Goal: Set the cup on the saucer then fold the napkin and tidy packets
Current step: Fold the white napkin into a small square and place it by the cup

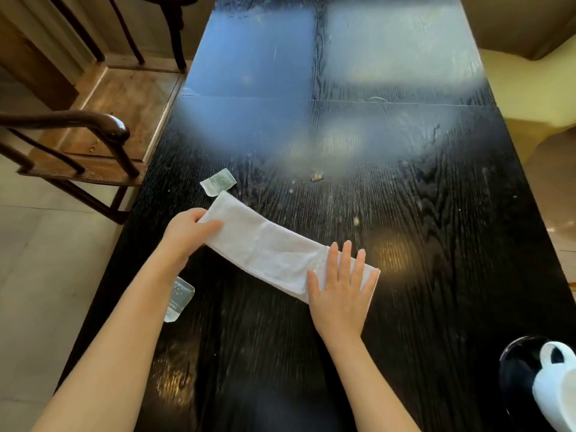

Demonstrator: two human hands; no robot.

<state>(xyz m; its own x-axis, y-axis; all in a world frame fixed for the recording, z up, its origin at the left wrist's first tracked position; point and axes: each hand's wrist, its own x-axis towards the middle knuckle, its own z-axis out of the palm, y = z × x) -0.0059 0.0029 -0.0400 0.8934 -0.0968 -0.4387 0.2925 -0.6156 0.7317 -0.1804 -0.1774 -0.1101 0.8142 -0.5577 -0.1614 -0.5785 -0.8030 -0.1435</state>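
Note:
A white napkin (268, 247) lies on the black table (436, 213) as a long folded strip, running from upper left to lower right. My left hand (187, 233) pinches its far left end between thumb and fingers. My right hand (341, 288) lies flat, fingers spread, pressing the strip's right end down. One clear packet (218, 181) rests just beyond the napkin's left end. A second packet (179, 302) lies by the table's left edge, partly hidden by my left forearm. At the bottom right, a white cup (558, 391) stands on a black saucer (517, 369), both cut off by the frame.
A dark wooden chair (78, 145) stands close to the table's left edge. Small crumbs (317, 176) dot the tabletop beyond the napkin. The far half of the table carries bright window reflections. Cream-coloured seating (530, 88) borders the right side.

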